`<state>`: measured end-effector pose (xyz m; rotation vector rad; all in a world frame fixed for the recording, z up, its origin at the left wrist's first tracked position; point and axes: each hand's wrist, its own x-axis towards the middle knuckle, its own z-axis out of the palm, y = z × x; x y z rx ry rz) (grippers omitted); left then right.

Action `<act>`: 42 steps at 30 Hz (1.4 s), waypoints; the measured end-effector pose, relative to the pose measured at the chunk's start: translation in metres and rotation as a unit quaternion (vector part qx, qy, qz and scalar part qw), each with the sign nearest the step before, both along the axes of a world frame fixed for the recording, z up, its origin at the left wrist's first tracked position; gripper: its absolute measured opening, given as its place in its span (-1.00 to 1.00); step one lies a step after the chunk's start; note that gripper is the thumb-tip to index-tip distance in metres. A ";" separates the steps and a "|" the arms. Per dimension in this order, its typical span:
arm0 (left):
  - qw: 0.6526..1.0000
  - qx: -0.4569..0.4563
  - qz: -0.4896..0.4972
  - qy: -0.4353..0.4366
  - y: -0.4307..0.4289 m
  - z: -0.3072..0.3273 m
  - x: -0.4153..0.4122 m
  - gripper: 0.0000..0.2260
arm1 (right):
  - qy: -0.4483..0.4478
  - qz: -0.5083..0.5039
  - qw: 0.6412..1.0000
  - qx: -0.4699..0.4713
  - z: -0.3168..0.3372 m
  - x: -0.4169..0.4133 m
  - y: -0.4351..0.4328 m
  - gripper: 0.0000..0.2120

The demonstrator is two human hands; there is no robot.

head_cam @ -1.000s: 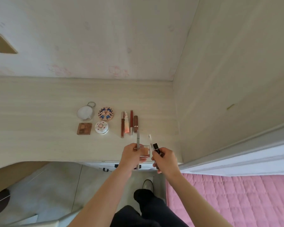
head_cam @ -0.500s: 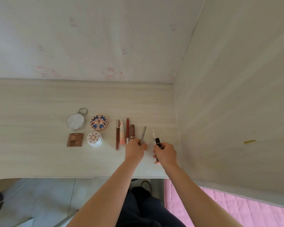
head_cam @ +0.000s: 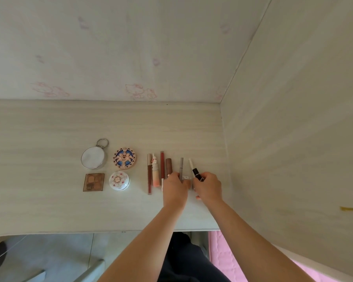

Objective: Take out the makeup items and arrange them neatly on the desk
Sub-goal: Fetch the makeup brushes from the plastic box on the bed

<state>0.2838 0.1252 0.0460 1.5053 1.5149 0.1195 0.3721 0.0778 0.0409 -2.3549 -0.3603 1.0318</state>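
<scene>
On the pale wooden desk (head_cam: 49, 206) lie a round mirror with a key ring (head_cam: 93, 157), a patterned round compact (head_cam: 124, 158), a brown square palette (head_cam: 93, 182) and a white round case (head_cam: 119, 180). To their right a row of sticks: a dark red tube (head_cam: 149, 176), a pink tube (head_cam: 155, 171), a red pencil (head_cam: 162, 164) and a brown lipstick (head_cam: 169, 166). My left hand (head_cam: 174, 189) grips a grey pen (head_cam: 181, 166) and a small clear item (head_cam: 186, 177). My right hand (head_cam: 209, 187) holds a black-and-white pen (head_cam: 194, 169), tip pointing away.
A wall with faint pink cartoon prints (head_cam: 140, 91) rises behind the desk, and a wooden side panel (head_cam: 293, 139) closes it on the right. Below the desk edge are grey floor tiles (head_cam: 49, 253) and a pink quilted cover (head_cam: 222, 253).
Both hands have moved forward from the desk's front edge onto the desk, carrying the grey pen and the black-and-white pen up to the right end of the row.
</scene>
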 end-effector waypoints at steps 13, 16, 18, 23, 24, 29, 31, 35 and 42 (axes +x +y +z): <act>0.992 0.059 -0.088 0.067 0.007 0.004 0.000 -0.91 | -0.013 0.019 1.000 -0.007 -0.010 -0.001 0.018 -0.91; 0.993 0.049 -0.083 0.063 0.009 0.001 -0.002 -0.90 | -0.020 0.025 0.999 -0.007 -0.010 0.000 0.020 -0.89; 0.994 0.042 -0.074 0.065 0.011 -0.002 -0.004 -0.87 | -0.022 0.030 0.999 -0.004 -0.009 0.001 0.022 -0.88; 0.995 0.050 -0.072 0.052 0.014 -0.003 -0.013 -0.85 | -0.049 0.044 0.998 0.009 -0.003 0.003 0.028 -0.90; 0.994 0.063 -0.077 0.051 0.015 -0.004 -0.015 -0.87 | -0.055 0.047 0.997 0.012 -0.001 0.003 0.029 -0.90; 0.984 0.106 -0.116 0.084 0.025 0.000 -0.023 -0.85 | -0.053 0.071 0.996 0.004 0.004 -0.008 0.030 -0.93; 0.970 0.130 -0.156 0.132 0.029 0.001 -0.025 -0.78 | -0.044 0.075 0.996 -0.008 0.004 -0.015 0.031 -0.94; 0.954 0.154 -0.197 0.166 0.034 0.000 -0.028 -0.72 | -0.050 0.094 0.993 -0.046 0.006 -0.020 0.034 -0.93; 0.949 0.197 -0.209 0.127 0.033 -0.003 -0.036 -0.77 | -0.038 0.103 0.993 -0.043 0.007 -0.011 0.038 -0.76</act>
